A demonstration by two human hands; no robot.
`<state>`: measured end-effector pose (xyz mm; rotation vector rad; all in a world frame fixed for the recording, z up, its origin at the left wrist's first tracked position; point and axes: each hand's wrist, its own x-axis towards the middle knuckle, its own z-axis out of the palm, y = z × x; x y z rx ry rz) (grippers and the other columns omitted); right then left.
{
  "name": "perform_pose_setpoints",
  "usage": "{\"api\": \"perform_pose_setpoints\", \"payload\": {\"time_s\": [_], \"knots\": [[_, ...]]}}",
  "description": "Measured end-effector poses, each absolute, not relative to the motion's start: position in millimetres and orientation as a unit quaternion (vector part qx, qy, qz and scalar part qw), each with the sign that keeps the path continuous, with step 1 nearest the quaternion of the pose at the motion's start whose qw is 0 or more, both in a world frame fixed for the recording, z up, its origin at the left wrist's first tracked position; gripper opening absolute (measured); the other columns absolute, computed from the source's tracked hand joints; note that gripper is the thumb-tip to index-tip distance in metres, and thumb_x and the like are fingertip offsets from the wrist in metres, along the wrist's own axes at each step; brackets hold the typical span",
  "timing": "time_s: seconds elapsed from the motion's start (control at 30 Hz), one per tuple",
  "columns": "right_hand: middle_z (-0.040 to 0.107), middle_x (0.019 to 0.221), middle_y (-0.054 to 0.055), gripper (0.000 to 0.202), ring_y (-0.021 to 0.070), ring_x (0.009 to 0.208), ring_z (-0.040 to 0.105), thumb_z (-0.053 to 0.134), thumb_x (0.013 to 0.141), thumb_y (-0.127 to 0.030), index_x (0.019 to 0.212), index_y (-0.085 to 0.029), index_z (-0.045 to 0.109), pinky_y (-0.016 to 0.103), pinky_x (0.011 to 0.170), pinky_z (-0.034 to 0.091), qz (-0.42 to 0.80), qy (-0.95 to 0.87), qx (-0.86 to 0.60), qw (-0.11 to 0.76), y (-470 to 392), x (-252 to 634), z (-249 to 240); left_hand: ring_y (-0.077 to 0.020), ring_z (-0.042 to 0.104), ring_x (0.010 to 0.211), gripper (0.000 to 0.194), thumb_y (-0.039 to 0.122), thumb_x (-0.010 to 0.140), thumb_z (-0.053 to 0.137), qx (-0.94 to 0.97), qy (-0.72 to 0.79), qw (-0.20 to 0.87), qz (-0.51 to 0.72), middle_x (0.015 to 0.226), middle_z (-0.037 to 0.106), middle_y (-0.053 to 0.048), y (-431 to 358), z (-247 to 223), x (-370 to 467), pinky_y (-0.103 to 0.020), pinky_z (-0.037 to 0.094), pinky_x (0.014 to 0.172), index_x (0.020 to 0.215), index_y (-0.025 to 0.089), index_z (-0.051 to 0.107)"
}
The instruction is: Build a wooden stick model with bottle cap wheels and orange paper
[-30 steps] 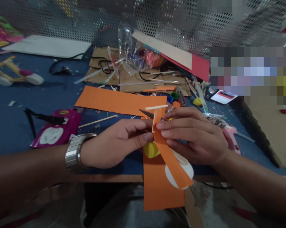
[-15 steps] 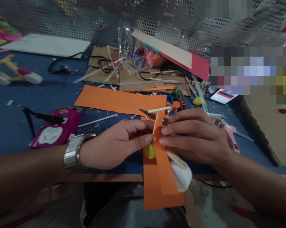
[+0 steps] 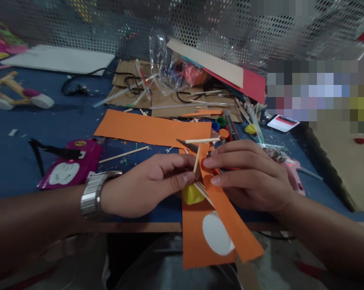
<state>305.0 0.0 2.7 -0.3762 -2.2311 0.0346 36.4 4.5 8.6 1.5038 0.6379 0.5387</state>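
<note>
Here, orange strip (image 3: 223, 201) under right fingers (image 3: 228, 160)

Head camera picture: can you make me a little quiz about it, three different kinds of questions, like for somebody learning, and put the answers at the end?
1. What orange thing is the right hand holding?
2. True or false: the purple box is nearer to the left hand than to the right hand.
3. What is around the left hand's wrist?
A) a red ribbon
B) a silver metal band
C) a green string

Key:
1. An orange strip.
2. True.
3. B.
</note>
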Motion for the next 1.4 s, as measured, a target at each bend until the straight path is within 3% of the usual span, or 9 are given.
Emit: {"api": "perform_pose_setpoints", "payload": {"time_s": [0.1, 0.3, 0.5, 0.7, 0.83, 1.0, 1.2, 1.4], "knots": [[0.090, 0.124, 0.014, 0.015, 0.0240, 0.118, 0.084, 0.071, 0.106, -0.005, 0.114, -0.017, 0.075, 0.043, 0.105, 0.073, 0.025, -0.895, -0.145, 0.422, -3.1, 305.7, 6.6, -0.0199, 0.072, 0.105, 0.019, 0.028, 0.114, 0.065, 0.662, 0.278, 0.654, 0.238, 0.118, 0.081, -0.008, 4.6, 4.6, 36.7, -0.030, 0.061, 0.101, 0.116, 0.015, 0.078], [0.088, 0.135, 0.012, 0.016, 0.0255, 0.128, 0.084, 0.069, 0.110, -0.010, 0.118, -0.023, 0.074, 0.045, 0.107, 0.076, 0.025, -0.901, -0.162, 0.402, -9.8, 310.2, 12.3, -0.0222, 0.075, 0.112, 0.020, 0.031, 0.114, 0.065, 0.668, 0.271, 0.652, 0.235, 0.121, 0.082, -0.008, 5.4, 1.5, 36.9, -0.033, 0.061, 0.105, 0.115, 0.016, 0.078], [0.087, 0.137, 0.017, 0.011, 0.0261, 0.147, 0.075, 0.066, 0.113, -0.011, 0.117, -0.015, 0.075, 0.043, 0.121, 0.069, 0.041, -0.906, -0.164, 0.387, -15.5, 313.8, 14.9, -0.0204, 0.075, 0.107, 0.021, 0.030, 0.115, 0.065, 0.658, 0.268, 0.666, 0.228, 0.121, 0.083, -0.009, 4.1, 6.0, 35.7, -0.032, 0.062, 0.102, 0.119, 0.015, 0.079], [0.087, 0.136, 0.016, 0.015, 0.0259, 0.153, 0.069, 0.060, 0.116, -0.011, 0.117, -0.015, 0.075, 0.045, 0.122, 0.069, 0.032, -0.920, -0.146, 0.362, -11.2, 313.8, 15.9, -0.0197, 0.073, 0.100, 0.024, 0.037, 0.113, 0.070, 0.656, 0.259, 0.671, 0.229, 0.111, 0.081, -0.007, 5.2, 4.7, 36.6, -0.030, 0.062, 0.095, 0.114, 0.015, 0.079], [0.087, 0.135, 0.016, 0.016, 0.0245, 0.154, 0.069, 0.059, 0.116, -0.011, 0.117, -0.014, 0.074, 0.045, 0.123, 0.067, 0.037, -0.921, -0.149, 0.359, -11.1, 312.2, 16.0, -0.0193, 0.073, 0.101, 0.022, 0.032, 0.114, 0.067, 0.665, 0.262, 0.662, 0.228, 0.114, 0.082, -0.008, 5.3, 4.4, 35.4, -0.029, 0.062, 0.094, 0.116, 0.015, 0.080], [0.086, 0.139, 0.014, 0.014, 0.0237, 0.154, 0.069, 0.062, 0.115, -0.010, 0.121, -0.015, 0.074, 0.044, 0.123, 0.067, 0.048, -0.918, -0.162, 0.358, -14.4, 312.4, 16.3, -0.0226, 0.076, 0.113, 0.024, 0.029, 0.114, 0.065, 0.665, 0.262, 0.663, 0.223, 0.123, 0.084, -0.009, 4.9, 5.3, 35.3, -0.031, 0.062, 0.103, 0.124, 0.016, 0.083], [0.089, 0.134, 0.005, 0.019, 0.0294, 0.158, 0.065, 0.070, 0.108, -0.011, 0.119, -0.026, 0.076, 0.052, 0.117, 0.070, 0.002, -0.893, -0.175, 0.414, -9.4, 309.8, 2.4, -0.0275, 0.078, 0.125, 0.027, 0.036, 0.113, 0.072, 0.651, 0.261, 0.670, 0.243, 0.129, 0.085, -0.010, 4.0, 7.4, 37.8, -0.039, 0.062, 0.112, 0.130, 0.020, 0.085], [0.090, 0.128, 0.002, 0.021, 0.0296, 0.153, 0.068, 0.069, 0.107, -0.009, 0.116, -0.027, 0.075, 0.050, 0.112, 0.070, 0.001, -0.890, -0.183, 0.419, -7.5, 307.9, 0.0, -0.0257, 0.078, 0.117, 0.027, 0.039, 0.112, 0.074, 0.641, 0.261, 0.679, 0.244, 0.112, 0.084, -0.008, 2.7, 9.1, 39.5, -0.037, 0.063, 0.108, 0.125, 0.019, 0.085]]}}
